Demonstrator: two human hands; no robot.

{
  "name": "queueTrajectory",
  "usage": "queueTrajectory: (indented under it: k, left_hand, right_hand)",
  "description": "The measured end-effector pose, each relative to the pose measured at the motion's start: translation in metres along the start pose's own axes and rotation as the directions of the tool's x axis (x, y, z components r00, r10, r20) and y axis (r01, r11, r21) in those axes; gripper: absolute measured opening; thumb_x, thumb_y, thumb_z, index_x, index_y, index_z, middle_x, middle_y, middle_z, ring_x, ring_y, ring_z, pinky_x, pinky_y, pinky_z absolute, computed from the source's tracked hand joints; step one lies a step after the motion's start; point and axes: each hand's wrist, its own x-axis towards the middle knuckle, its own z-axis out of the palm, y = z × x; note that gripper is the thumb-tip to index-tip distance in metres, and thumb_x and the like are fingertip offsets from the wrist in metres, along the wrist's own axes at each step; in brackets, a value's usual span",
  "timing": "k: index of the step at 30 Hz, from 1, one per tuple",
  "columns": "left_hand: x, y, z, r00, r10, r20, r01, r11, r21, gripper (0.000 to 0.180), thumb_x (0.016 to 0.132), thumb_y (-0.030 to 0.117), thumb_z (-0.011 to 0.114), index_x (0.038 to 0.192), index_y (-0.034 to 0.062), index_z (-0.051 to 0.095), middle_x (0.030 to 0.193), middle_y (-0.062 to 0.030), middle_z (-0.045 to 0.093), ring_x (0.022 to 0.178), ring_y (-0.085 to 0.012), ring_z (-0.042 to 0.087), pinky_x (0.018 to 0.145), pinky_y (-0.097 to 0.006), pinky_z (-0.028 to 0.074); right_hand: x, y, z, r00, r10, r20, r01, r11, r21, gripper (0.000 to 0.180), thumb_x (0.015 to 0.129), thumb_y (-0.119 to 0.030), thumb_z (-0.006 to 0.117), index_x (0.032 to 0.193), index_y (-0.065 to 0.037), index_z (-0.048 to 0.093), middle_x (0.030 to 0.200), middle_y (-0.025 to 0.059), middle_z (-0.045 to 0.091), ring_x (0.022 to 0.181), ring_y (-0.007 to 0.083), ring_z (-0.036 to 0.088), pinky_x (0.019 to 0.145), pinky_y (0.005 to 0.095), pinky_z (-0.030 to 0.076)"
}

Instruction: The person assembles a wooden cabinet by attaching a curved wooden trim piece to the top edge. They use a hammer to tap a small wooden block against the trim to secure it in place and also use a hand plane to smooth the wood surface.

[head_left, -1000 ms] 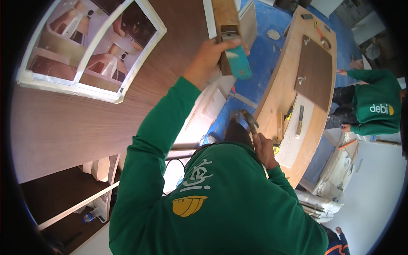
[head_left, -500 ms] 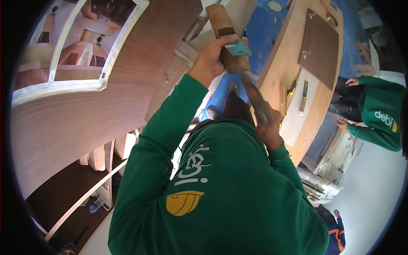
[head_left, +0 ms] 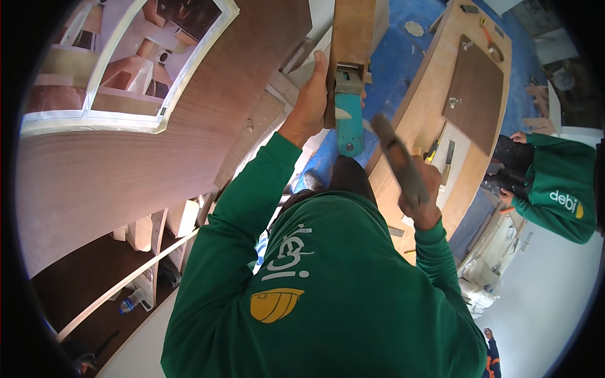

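Left hand [head_left: 312,94] is wrapped round a teal-bladed wooden hand plane [head_left: 350,70] near 1 o'clock; right hand [head_left: 427,190]'s gripping a blurry hammer [head_left: 401,159] between 2 and 3, desk [head_left: 414,120] underneath.

One wide fisheye view, worn on the head, looks steeply down — the green sweater [head_left: 359,277] fills the lower middle at close range, the left hand [head_left: 309,104] and right hand [head_left: 426,195] just beyond it. The table [head_left: 426,101] stands farther out at right, its right edge bowed by the lens.
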Motion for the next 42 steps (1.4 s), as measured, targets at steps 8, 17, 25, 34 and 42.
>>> queueTrajectory:
  k: [8, 17, 25, 34, 42]
  left_hand:
    - [0.005, -0.025, -0.019, 0.994, -0.035, -0.106, 0.031, 0.999, -0.04, 0.093, 0.109, 0.082, 0.022, 0.119, 0.0057, 0.073, 0.092, -0.0107, 0.076, 0.081, -0.0205, 0.076, 0.075, -0.039, 0.064]
    - [0.018, 0.082, -0.016, 0.991, 0.107, 0.083, -0.117, 0.984, 0.131, 0.057, 0.093, 0.018, 0.087, 0.14, 0.0009, 0.06, 0.12, -0.0152, 0.076, 0.107, -0.0219, 0.076, 0.093, -0.039, 0.063]
    - [0.033, 0.18, 0.024, 0.611, 0.574, 0.545, -0.659, -0.012, 0.752, 0.079, 0.08, -0.002, 0.09, 0.154, 0.0059, 0.062, 0.155, -0.0122, 0.067, 0.151, -0.0357, 0.057, 0.124, -0.044, 0.046]
    - [0.035, 0.147, 0.027, 0.706, 0.539, 0.46, -0.655, 0.249, 0.714, 0.075, 0.09, -0.005, 0.081, 0.159, 0.0131, 0.059, 0.156, -0.0239, 0.063, 0.151, -0.0375, 0.055, 0.123, -0.043, 0.048]
    - [0.041, 0.119, 0.011, 0.721, 0.526, 0.452, -0.652, 0.292, 0.699, 0.073, 0.097, 0.009, 0.076, 0.167, 0.0177, 0.054, 0.117, -0.005, 0.071, 0.112, -0.0191, 0.067, 0.108, -0.033, 0.053]
  right_hand:
    - [-0.007, 0.046, 0.041, 0.992, 0.108, -0.059, -0.117, 0.978, -0.175, 0.032, 0.105, -0.034, 0.064, 0.1, -0.002, 0.066, 0.073, 0.0255, 0.062, 0.066, 0.0498, 0.064, 0.058, 0.0553, 0.047]
    - [-0.112, 0.062, 0.087, 0.633, 0.773, 0.054, -0.764, 0.611, 0.205, 0.072, 0.116, -0.063, 0.04, 0.077, -0.006, 0.061, 0.059, 0.0059, 0.056, 0.048, 0.017, 0.057, 0.048, 0.0364, 0.045]
    - [-0.131, 0.044, 0.08, 0.691, 0.707, 0.148, -0.705, 0.705, -0.076, 0.062, 0.117, -0.048, 0.048, 0.089, 0.004, 0.067, 0.077, 0.0312, 0.067, 0.07, 0.0508, 0.065, 0.067, 0.0574, 0.048]
    - [-0.109, 0.036, 0.081, 0.79, 0.606, 0.096, -0.601, 0.795, -0.081, 0.053, 0.115, -0.043, 0.048, 0.092, 0.001, 0.064, 0.071, 0.026, 0.063, 0.064, 0.0467, 0.064, 0.062, 0.0523, 0.048]
    - [-0.115, 0.028, 0.078, 0.7, 0.702, 0.133, -0.702, 0.71, -0.054, 0.063, 0.115, -0.055, 0.049, 0.096, 0.002, 0.069, 0.075, 0.0294, 0.067, 0.073, 0.0498, 0.068, 0.069, 0.0549, 0.051]
